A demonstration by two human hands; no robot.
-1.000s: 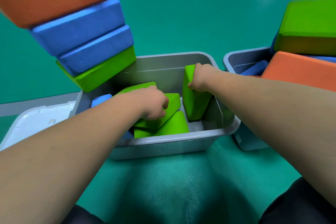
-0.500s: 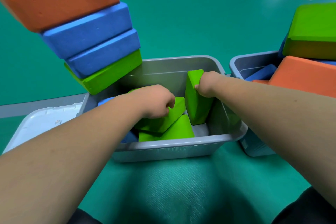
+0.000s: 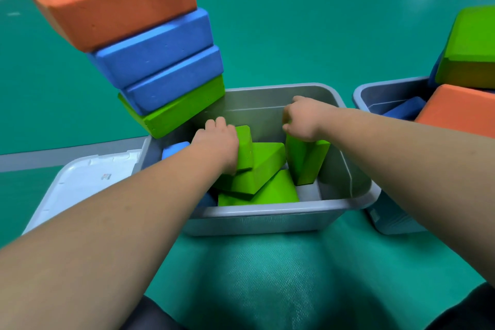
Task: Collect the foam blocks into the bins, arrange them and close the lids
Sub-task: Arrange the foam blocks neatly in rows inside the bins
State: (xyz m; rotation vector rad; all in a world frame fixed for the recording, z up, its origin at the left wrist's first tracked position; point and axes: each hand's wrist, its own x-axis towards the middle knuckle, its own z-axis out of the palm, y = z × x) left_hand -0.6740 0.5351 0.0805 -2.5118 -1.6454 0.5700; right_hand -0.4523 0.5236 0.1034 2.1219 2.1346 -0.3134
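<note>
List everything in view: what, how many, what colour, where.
middle bin: one, grey, open, straight ahead
right bin: one, grey, open, far right
lid: one, white, floor left of middle bin
tilted green block: one, middle bin
upright green block: one, middle bin, right side
lower green blocks: two, beneath the tilted one
blue foam: count unclear, middle bin's left side
left stack: five, two orange, two blue, green at bottom, beside middle bin's back left
right heap: at least three; green, orange, blue; in right bin
left hand: grips the tilted green block
right hand: grips the upright green block's top
</note>
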